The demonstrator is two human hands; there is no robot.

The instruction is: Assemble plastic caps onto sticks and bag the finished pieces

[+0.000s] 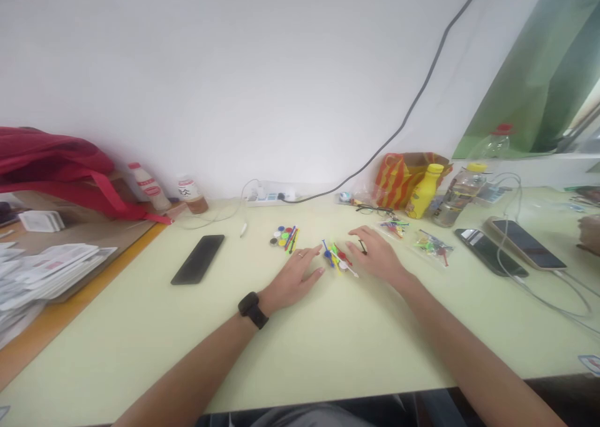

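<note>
My left hand (294, 278) rests low over the table with its fingers stretched out and thumb apart, at the left edge of a loose pile of small coloured plastic pieces (338, 259). The pile mixes sticks and round parts in blue, green, yellow, red and white. On its other side, my right hand (379, 256) has its fingers spread and slightly bent. A small black piece (362, 247) shows between thumb and fingers, apparently not gripped. Beyond my left fingertips sits a neat group of round discs (280, 234) beside coloured sticks (291, 239).
Clear bags of coloured pieces (432, 247) lie right of my right hand, near glasses (374, 210) and a yellow bottle (424, 192). Phones with cables (490, 252) are farther right. A black phone (198, 259) lies left. A power strip (272, 198) stands by the wall.
</note>
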